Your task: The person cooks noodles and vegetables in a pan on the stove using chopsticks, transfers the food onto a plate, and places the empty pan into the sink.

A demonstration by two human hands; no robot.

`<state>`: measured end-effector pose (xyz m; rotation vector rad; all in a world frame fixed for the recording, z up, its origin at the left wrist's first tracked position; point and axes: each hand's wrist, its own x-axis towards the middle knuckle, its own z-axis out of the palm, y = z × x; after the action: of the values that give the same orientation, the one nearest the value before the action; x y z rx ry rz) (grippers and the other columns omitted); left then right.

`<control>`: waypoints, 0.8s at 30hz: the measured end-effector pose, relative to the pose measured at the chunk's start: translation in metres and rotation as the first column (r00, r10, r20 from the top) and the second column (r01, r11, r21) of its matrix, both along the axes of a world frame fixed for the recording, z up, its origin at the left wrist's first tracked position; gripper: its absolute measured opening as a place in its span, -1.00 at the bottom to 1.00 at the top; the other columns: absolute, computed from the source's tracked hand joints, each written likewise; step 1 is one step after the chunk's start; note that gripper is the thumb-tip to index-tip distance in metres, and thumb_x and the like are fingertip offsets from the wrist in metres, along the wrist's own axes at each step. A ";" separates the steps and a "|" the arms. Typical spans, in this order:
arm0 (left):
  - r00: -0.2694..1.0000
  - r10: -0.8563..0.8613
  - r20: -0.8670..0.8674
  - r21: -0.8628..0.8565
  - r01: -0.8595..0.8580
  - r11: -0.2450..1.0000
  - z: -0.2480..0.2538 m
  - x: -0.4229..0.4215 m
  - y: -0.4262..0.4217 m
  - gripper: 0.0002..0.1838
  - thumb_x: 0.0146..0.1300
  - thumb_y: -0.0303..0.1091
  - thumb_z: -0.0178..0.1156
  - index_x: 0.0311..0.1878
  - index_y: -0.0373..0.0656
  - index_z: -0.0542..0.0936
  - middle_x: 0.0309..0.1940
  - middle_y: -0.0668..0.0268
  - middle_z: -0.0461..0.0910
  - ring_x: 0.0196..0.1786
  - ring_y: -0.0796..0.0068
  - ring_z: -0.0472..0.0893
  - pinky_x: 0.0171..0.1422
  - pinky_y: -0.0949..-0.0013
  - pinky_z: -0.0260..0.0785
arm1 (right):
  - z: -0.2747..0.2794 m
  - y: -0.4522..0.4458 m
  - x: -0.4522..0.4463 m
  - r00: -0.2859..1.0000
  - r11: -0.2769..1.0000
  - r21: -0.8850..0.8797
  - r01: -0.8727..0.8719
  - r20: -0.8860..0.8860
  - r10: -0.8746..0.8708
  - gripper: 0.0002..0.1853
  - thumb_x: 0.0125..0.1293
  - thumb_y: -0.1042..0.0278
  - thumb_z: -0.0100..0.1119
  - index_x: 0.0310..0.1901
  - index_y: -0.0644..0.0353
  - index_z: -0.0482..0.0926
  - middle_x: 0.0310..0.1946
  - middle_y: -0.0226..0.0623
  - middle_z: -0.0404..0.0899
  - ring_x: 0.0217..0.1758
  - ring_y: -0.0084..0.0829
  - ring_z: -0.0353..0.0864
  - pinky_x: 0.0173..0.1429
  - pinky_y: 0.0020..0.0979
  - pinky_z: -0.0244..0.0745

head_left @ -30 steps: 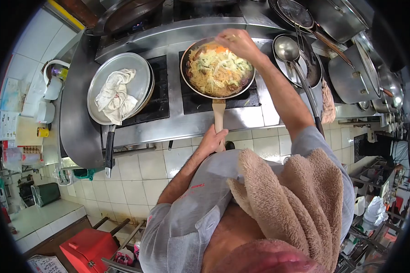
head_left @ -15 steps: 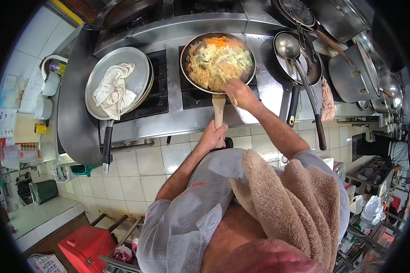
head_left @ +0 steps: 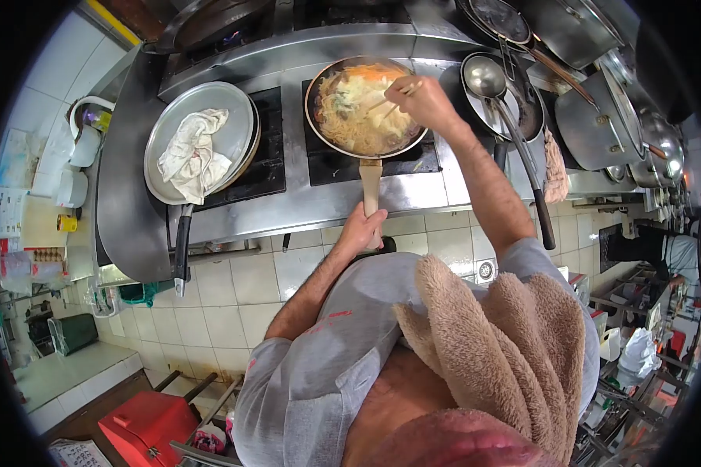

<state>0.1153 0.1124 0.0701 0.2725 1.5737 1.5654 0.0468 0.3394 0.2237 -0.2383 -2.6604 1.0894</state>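
Note:
A frying pan of noodles [head_left: 346, 128] with shredded carrot and pale vegetables sits on the middle burner, steam rising from it. My left hand [head_left: 361, 227] is wrapped round the light-coloured handle [head_left: 371, 185] of the frying pan. Over the pan's right side, my right hand [head_left: 422, 101] is closed on a pair of chopsticks [head_left: 379, 104]. The tips of the chopsticks reach down among the noodles.
Left of the pan is a wide lidded pan [head_left: 241, 124] with a crumpled white cloth [head_left: 195, 156] on top. To the right lie a ladle [head_left: 484, 76] and another dark pan [head_left: 531, 117]. Large metal pots [head_left: 600, 124] stand farther right.
My right hand has moved up and to the right from the pan's near edge, with the chopsticks in it. The noodles have shifted, and more steam shows. My left hand stays on the handle.

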 end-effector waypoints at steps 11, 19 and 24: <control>1.000 -0.009 -0.018 -0.008 0.009 1.000 0.004 -0.003 0.000 -0.66 0.26 -0.20 0.11 -0.20 -0.30 0.28 -0.62 0.27 0.39 -0.73 0.42 0.47 -0.67 0.35 0.36 | -0.041 0.001 0.028 0.964 0.996 0.057 -0.062 -0.255 0.075 -0.85 0.17 0.40 0.22 -0.31 0.32 0.62 -0.39 -0.14 0.61 -0.34 -0.27 0.61 -0.22 -0.38 0.49; 1.000 -0.005 0.017 0.034 0.004 0.999 0.001 -0.002 0.000 -0.66 0.25 -0.20 0.12 -0.20 -0.30 0.29 -0.61 0.27 0.39 -0.72 0.42 0.46 -0.67 0.35 0.36 | -0.009 0.043 0.066 0.880 0.868 0.166 -0.468 -0.001 0.475 -0.89 0.11 0.46 0.19 -0.39 0.35 0.59 -0.44 -0.11 0.57 -0.30 -0.16 0.57 -0.19 -0.27 0.46; 0.999 -0.005 0.037 0.006 0.005 1.000 0.008 -0.001 0.000 -0.66 0.25 -0.21 0.11 -0.19 -0.29 0.28 -0.60 0.29 0.39 -0.72 0.45 0.46 -0.67 0.37 0.34 | -0.053 0.050 0.059 0.837 0.762 0.397 -0.512 0.035 0.545 -0.90 0.10 0.52 0.16 -0.34 0.33 0.52 -0.39 -0.14 0.51 -0.27 -0.10 0.53 -0.20 -0.21 0.44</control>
<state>0.1139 0.1126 0.0779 0.2493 1.5393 1.5633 0.1062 0.3890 0.1707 0.6690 -2.8606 0.6283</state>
